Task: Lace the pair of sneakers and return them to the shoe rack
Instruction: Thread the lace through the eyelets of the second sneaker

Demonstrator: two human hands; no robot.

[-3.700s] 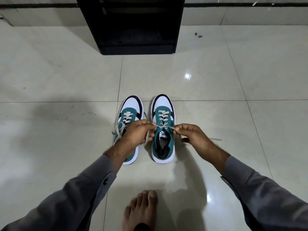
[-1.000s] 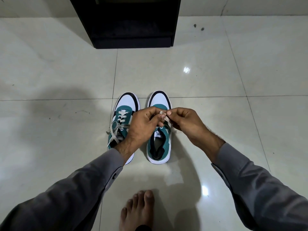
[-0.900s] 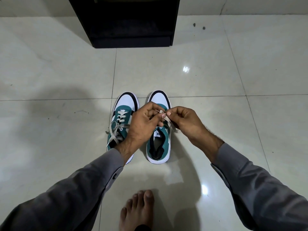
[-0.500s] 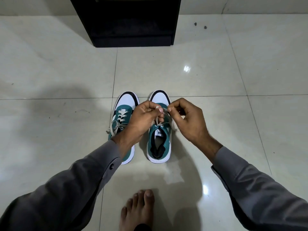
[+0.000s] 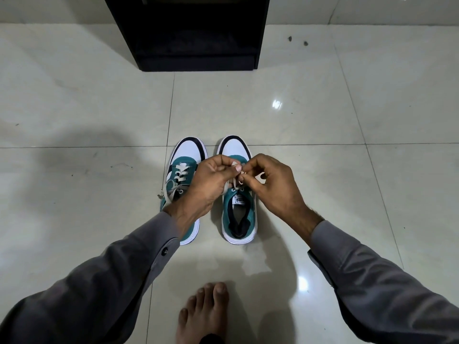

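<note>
Underfoot, glossy pale floor tiles (image 5: pixel 323 100), dim room

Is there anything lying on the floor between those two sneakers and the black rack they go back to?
Nothing visible. Bare tile floor lies between the sneakers and the black shoe rack. Both hands, left hand and right hand, are pinching the right sneaker's lace.

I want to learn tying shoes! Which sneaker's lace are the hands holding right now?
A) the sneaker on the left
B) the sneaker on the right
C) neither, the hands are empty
B: the left hand and right hand both pinch the lace over the right sneaker.
</note>
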